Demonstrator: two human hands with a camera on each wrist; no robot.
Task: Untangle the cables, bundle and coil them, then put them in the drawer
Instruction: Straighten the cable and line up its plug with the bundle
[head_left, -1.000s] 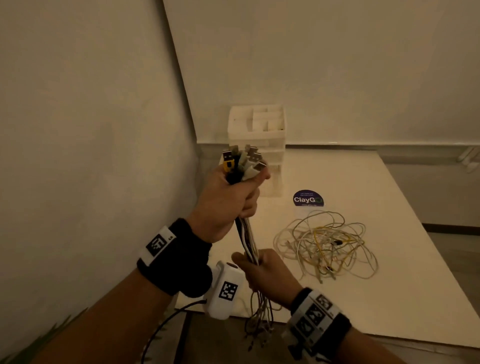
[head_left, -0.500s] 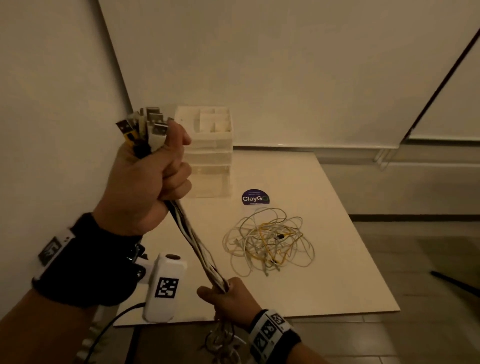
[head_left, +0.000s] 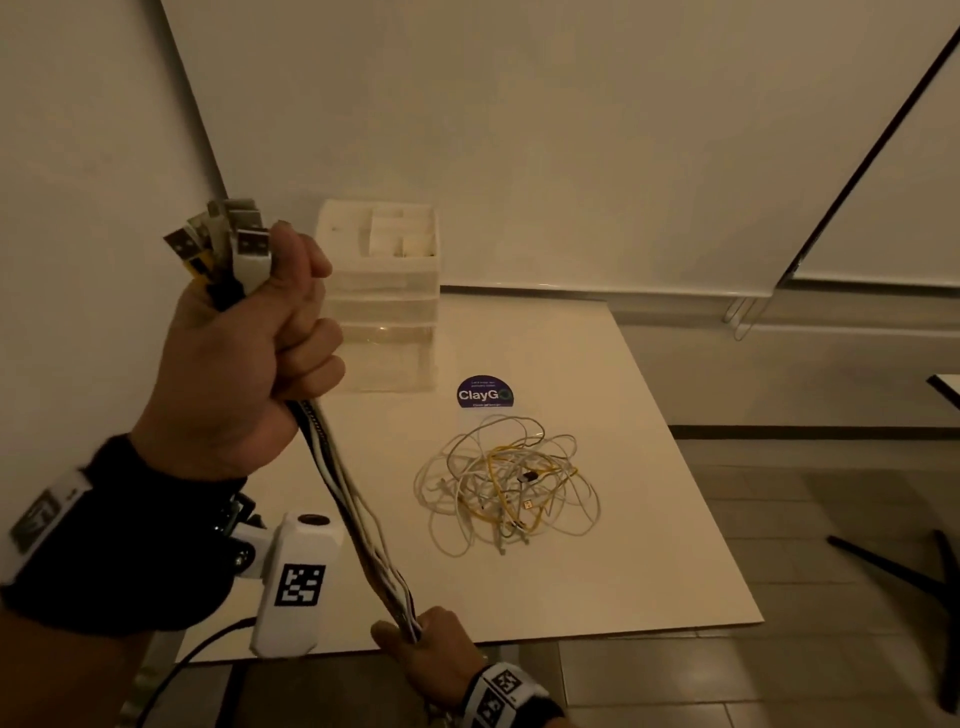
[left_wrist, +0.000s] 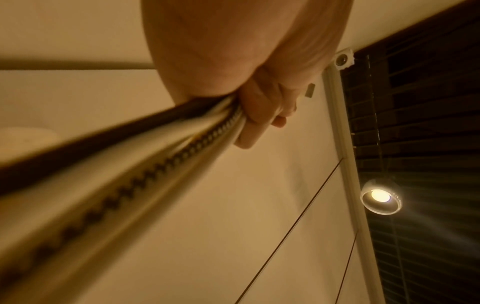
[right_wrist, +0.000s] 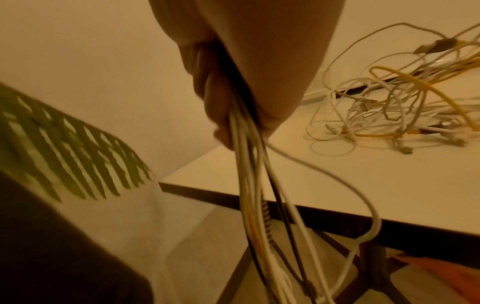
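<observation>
Over the white desk (head_left: 597, 571), our left hand (head_left: 234, 364) and right hand (head_left: 436, 654) each clench the taut bundle of white, black and yellow cables (head_left: 358, 514).

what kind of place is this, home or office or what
Probably a plain indoor room, home or office unclear: a white table pushed into a bare wall corner, a small plastic drawer unit, roller blinds, tiled floor.

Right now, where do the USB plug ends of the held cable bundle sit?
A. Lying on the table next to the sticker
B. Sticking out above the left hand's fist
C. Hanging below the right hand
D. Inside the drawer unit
B: the USB plugs fan out above the left hand, which grips the bundle; the right hand holds it lower down.
</observation>
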